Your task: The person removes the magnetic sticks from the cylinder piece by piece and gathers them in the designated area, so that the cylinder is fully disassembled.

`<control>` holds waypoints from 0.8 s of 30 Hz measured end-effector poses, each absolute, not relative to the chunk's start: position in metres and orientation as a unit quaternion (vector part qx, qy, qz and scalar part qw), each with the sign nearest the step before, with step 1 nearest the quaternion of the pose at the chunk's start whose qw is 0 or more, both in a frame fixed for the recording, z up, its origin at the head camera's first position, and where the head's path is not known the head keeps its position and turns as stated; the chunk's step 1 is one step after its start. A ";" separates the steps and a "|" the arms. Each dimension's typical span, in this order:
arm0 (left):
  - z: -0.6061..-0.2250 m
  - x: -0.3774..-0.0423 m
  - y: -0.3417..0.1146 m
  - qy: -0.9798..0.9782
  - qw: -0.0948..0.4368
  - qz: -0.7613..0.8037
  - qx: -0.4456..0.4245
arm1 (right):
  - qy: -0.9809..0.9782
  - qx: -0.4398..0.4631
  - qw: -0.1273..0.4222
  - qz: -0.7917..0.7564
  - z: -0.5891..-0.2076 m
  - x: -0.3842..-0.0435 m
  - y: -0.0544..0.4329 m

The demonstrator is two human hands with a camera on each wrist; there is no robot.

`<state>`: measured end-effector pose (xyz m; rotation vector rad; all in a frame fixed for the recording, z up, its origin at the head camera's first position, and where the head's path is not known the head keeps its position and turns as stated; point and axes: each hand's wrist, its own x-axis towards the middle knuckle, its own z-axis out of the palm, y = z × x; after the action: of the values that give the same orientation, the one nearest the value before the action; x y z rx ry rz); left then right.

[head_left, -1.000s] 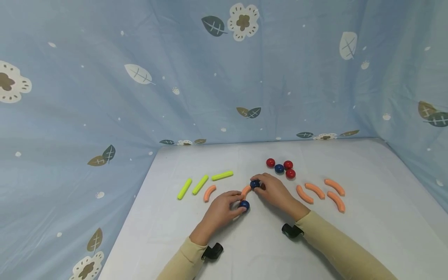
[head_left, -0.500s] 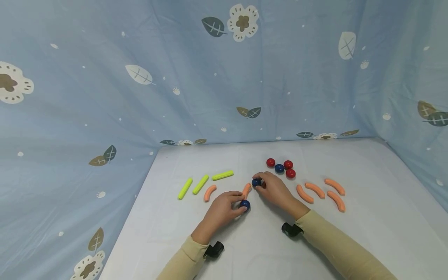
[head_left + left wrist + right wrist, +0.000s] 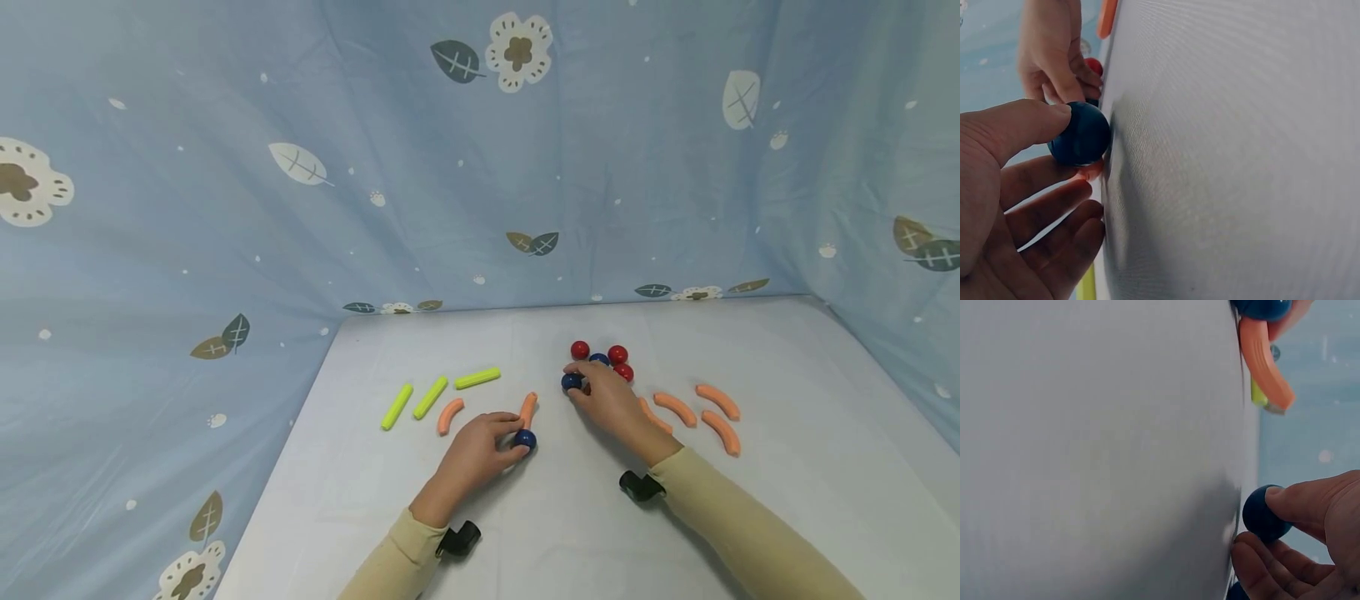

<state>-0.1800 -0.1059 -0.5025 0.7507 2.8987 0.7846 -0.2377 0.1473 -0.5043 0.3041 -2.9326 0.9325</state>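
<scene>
My left hand (image 3: 480, 450) pinches a blue ball (image 3: 525, 441) between thumb and fingers, low over the white table. From that ball extends a curved orange stick (image 3: 1266, 362), its far end free; in the right wrist view the two appear joined. My right hand (image 3: 611, 404) pinches another blue ball (image 3: 572, 381), seen close in the right wrist view, apart from the orange stick. Just behind the right hand lie several red balls (image 3: 580, 350) and a partly hidden blue ball (image 3: 599, 359).
Several curved orange sticks (image 3: 675, 409) lie to the right of the right hand, one partly hidden by it. Yellow-green straight sticks (image 3: 430, 397) and one short orange curved stick (image 3: 451, 416) lie left on the white table (image 3: 555, 533). A blue patterned cloth (image 3: 420, 167) hangs behind.
My right hand has drawn its blue ball away from the orange stick's end, to the right and back toward the red balls. The left hand stays almost still.
</scene>
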 end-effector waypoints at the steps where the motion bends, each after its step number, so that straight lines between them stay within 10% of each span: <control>1: -0.502 -0.180 -0.106 0.936 0.023 0.255 0.242 | -0.949 0.094 0.024 0.300 -0.504 -0.238 0.150; 24: -0.504 -0.179 -0.107 0.934 0.025 0.270 0.233 | -0.954 0.095 0.045 0.280 -0.501 -0.236 0.169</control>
<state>-0.1789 -0.1067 -0.5040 0.7210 2.8873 0.8363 -0.2359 0.1689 -0.5009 0.2892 -2.9153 0.8559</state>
